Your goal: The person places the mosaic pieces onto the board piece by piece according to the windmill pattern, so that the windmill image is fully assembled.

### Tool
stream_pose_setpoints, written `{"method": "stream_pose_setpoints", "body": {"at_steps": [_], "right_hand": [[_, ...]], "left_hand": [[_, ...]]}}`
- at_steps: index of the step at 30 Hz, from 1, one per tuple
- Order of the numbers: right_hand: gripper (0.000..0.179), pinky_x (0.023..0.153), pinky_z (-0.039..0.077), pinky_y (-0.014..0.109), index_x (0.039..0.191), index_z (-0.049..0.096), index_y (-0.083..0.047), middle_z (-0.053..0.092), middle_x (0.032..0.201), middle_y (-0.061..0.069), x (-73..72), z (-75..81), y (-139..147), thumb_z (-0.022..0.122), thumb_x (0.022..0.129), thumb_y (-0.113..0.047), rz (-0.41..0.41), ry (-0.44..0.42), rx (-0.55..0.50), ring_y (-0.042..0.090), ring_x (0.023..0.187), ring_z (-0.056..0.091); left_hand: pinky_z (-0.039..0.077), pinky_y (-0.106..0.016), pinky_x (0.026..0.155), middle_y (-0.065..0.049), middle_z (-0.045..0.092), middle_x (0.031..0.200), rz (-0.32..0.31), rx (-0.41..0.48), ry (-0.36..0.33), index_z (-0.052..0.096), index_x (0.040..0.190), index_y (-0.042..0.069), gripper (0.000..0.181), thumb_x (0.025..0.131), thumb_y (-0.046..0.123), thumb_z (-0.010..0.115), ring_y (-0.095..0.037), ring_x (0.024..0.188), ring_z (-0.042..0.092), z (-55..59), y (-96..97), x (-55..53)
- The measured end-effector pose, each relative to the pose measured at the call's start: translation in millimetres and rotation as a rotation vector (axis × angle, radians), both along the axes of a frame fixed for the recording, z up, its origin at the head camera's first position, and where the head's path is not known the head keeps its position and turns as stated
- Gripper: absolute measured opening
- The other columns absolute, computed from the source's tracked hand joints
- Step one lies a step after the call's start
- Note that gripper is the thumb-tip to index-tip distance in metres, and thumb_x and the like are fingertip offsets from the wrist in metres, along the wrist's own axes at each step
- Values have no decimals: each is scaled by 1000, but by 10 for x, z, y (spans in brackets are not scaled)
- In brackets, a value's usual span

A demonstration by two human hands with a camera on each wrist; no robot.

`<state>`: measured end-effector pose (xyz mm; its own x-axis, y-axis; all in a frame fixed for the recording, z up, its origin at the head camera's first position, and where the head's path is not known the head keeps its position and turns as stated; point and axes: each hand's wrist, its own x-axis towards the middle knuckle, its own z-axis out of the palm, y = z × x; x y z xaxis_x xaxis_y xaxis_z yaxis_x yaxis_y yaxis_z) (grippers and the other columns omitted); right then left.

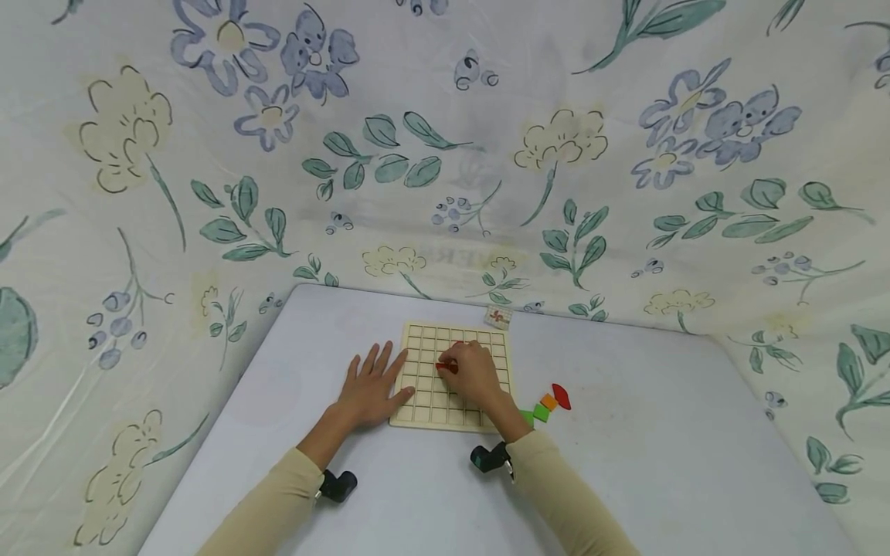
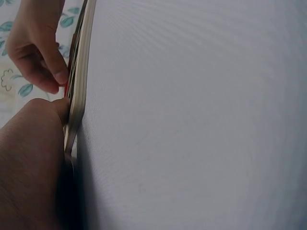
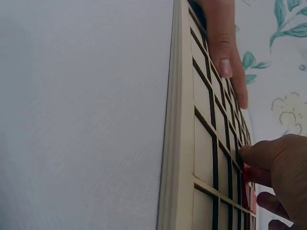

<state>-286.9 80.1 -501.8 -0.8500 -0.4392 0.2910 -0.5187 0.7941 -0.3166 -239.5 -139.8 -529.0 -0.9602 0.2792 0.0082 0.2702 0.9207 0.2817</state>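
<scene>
A pale wooden board (image 1: 426,413) with a raised square grid lies on the white table. My right hand (image 1: 475,376) is over its middle, pinching a small red piece (image 1: 443,366) between thumb and fingers against the grid. In the right wrist view, red (image 3: 246,191) shows at the cells under those fingers. Another bit of red (image 1: 457,343) appears just beyond the right hand, mostly covered. My left hand (image 1: 368,392) rests with spread, straight fingers at the board's left side, its thumb touching the rim. The left wrist view shows the board (image 2: 79,91) edge-on.
Right of the board lie a red leaf-shaped piece (image 1: 561,396), an orange square (image 1: 549,401) and a green square (image 1: 541,412). A second green piece (image 1: 527,418) is partly behind the right wrist. A small patterned card (image 1: 498,316) sits behind the board, before a floral cloth (image 1: 445,154).
</scene>
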Motion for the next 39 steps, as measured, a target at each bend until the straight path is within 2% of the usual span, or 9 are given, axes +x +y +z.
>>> {"method": "stream_pose_setpoints", "body": {"at_steps": [2,7,10,14,20,26,31,39], "right_hand": [[17,77,46,37,99,78,-14,72,91,-2,13,12,22,78,86,-24,9,0,-7,18,84,58],[15,81,47,40,98,78,-9,73,94,3,60,69,137,78,85,-15,51,8,-106,21,86,61],[14,83,47,41,97,78,-7,73,94,3,75,92,239,78,84,-12,48,24,-144,22,88,62],[15,86,48,43,98,78,-8,73,97,3,104,130,392,78,84,-13,-3,-7,-136,22,93,63],[14,83,48,42,100,77,-8,72,95,3,164,174,664,77,87,-13,-93,-95,-143,24,92,62],[17,78,50,43,103,75,-5,70,96,7,183,182,990,76,87,-11,-120,-91,-177,27,89,61],[17,79,51,44,104,75,-5,70,97,8,165,198,1248,75,88,-11,-180,-95,-168,29,92,62],[20,82,51,46,105,74,-3,70,98,10,175,218,1572,75,88,-12,-246,-156,-129,30,93,61]], "left_hand": [[3,-62,113,-20,9,162,-1,0,-2,20,158,13,78,99,59,40,-40,147,1,26,10,5],[3,-62,113,-19,8,162,1,-22,-11,19,159,14,78,98,60,40,-40,148,1,54,24,8],[3,-62,113,-19,8,162,6,-23,-15,19,158,14,79,98,60,40,-40,148,1,64,29,8],[3,-62,113,-19,8,162,12,-14,-23,21,158,14,79,98,60,41,-40,148,1,88,36,17],[3,-62,113,-19,9,162,9,-2,-23,21,158,13,78,98,59,43,-40,147,2,75,31,17],[4,-63,112,-19,8,162,-6,1,-9,19,158,13,78,99,58,42,-40,148,1,58,11,8],[3,-63,112,-20,8,162,-7,15,-11,20,158,12,77,99,57,43,-40,147,0,61,7,-4],[1,-63,112,-19,6,162,1,17,-24,19,158,13,78,99,57,42,-40,148,-1,53,19,4]]}}
